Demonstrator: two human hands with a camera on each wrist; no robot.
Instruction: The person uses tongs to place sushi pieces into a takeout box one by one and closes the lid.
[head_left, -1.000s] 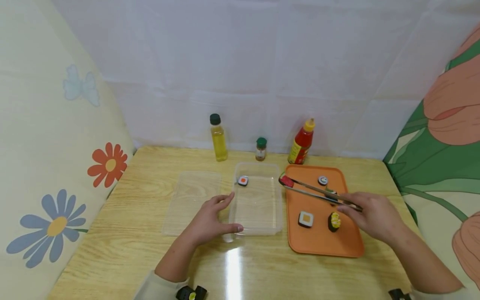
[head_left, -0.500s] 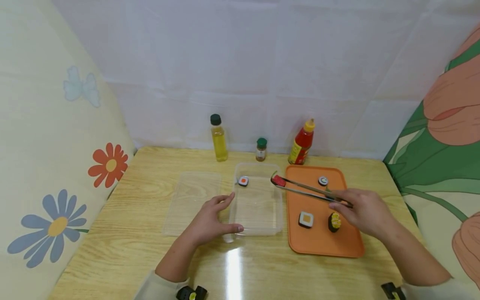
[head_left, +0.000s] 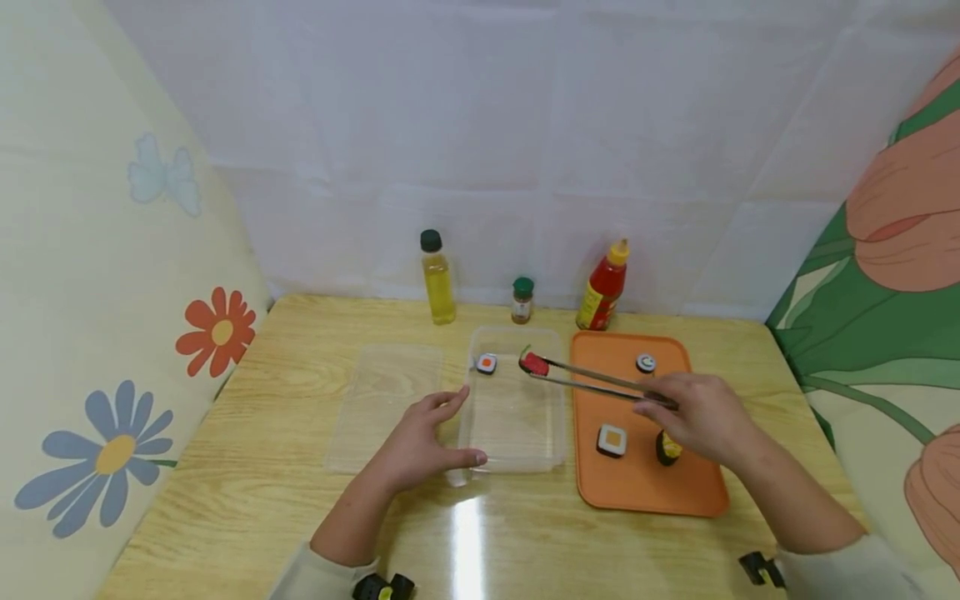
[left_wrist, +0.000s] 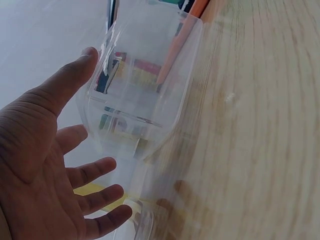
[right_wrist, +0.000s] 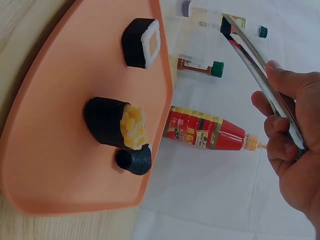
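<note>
My right hand [head_left: 701, 417] grips a pair of metal tongs [head_left: 600, 383], thumb on one side and fingers curled on the other. A red-topped sushi piece [head_left: 535, 363] with a bit of green sits between the tong tips, over the upper right part of a clear plastic box [head_left: 513, 467]. Inside the box, near its back left corner, lies a small white roll [head_left: 486, 363] with an orange centre. At the box's left side is my left hand [head_left: 423, 446], thumb and fingers spread; the left wrist view shows its fingers [left_wrist: 92, 172] extended along the clear wall.
An orange tray [head_left: 645, 492] on the right bears a square roll [head_left: 612, 440], a yellow-topped piece [head_left: 667, 448] and a small swirl roll [head_left: 646, 363]. A clear lid [head_left: 386, 400] lies left. Behind stand an oil bottle [head_left: 438, 283], a spice jar [head_left: 522, 302] and a red sauce bottle [head_left: 602, 287].
My right hand has moved left with the tongs, carrying the red-topped sushi piece from the tray's left edge to over the clear box. The left hand has stayed in place.
</note>
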